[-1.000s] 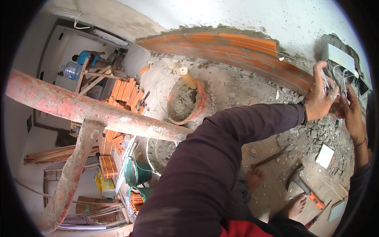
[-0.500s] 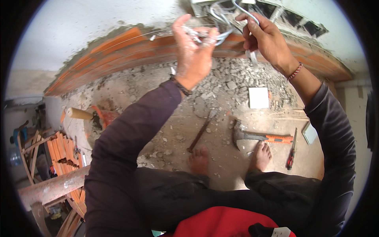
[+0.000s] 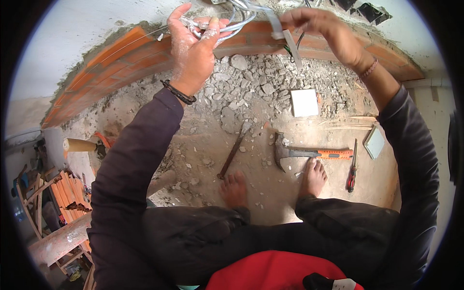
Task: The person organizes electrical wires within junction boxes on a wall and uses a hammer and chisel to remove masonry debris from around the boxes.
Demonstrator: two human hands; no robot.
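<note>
Gripping a bundle of grey wires (image 3: 232,21) at the far wall, the left hand (image 3: 193,48) has its fingers curled around them; the right hand (image 3: 314,29) pinches one strand just right. A hammer (image 3: 304,153) lies on the floor near the feet.

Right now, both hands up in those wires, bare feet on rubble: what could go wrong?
1. Bare feet stand by the hammer and chisel; a step back could hurt.
2. Left hand bunches the grey wires; tugging may kink them.
3. Right hand is blurred, so its grip on the wire end looks unsure.
</note>
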